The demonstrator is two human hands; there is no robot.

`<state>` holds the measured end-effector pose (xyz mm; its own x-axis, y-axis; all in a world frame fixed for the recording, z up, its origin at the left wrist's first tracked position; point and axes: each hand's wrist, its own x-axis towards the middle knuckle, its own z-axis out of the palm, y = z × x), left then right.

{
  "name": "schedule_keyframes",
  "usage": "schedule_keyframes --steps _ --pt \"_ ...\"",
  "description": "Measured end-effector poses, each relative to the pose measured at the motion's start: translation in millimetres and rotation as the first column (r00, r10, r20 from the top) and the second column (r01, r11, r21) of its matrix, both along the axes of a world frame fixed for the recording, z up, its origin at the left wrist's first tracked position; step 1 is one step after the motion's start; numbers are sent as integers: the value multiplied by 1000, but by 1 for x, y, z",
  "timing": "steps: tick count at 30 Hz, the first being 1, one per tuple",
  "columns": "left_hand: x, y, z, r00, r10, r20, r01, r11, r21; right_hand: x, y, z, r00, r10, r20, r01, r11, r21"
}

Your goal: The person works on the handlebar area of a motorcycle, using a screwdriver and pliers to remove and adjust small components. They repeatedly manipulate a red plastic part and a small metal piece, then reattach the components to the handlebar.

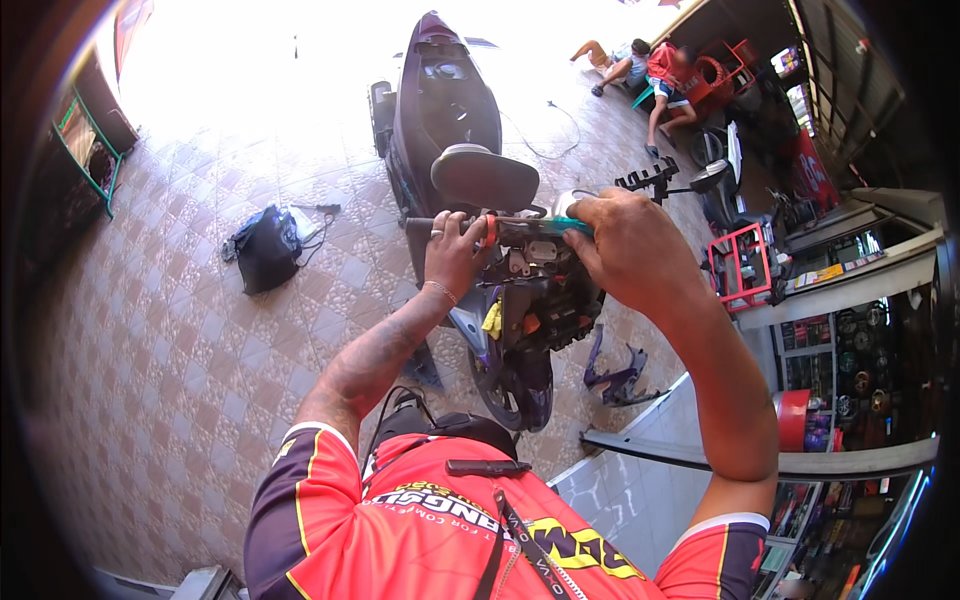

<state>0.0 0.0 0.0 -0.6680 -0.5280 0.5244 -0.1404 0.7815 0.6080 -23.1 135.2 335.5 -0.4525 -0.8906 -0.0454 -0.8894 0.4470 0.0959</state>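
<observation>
My left hand [455,250] has its fingers curled over a dark horizontal bar [420,226] at the stripped end of a motor scooter [545,310], beside a red band [490,232]. My right hand [635,250] grips a teal object [576,225] at the bar's right part, with a silvery piece behind it, partly hidden by the fingers. Exposed metal and black parts lie below the bar. A yellow cloth [492,318] hangs among them, and the black seat [475,175] is just beyond my hands.
A black bag [265,250] lies on the tiled floor [170,350] at left. A loose purple panel [620,375] lies right of the scooter. A red rack [740,265] and glass display cases [840,370] line the right. Two people [672,75] sit low at the back right.
</observation>
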Motion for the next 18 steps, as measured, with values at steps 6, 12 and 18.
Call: schedule_keyframes --steps 6,12,18 --pt "-1 -5 1 1000 -4 -11 4 1000 3 -4 -21 4 1000 -4 13 4 1000 10" --pt "-1 -4 2 1000 -16 -8 16 1000 25 -1 -46 8 999 -33 -3 33 992 123" --pt "-2 -5 3 999 -39 8 38 998 41 9 -51 13 1000 9 -12 -7 987 160"
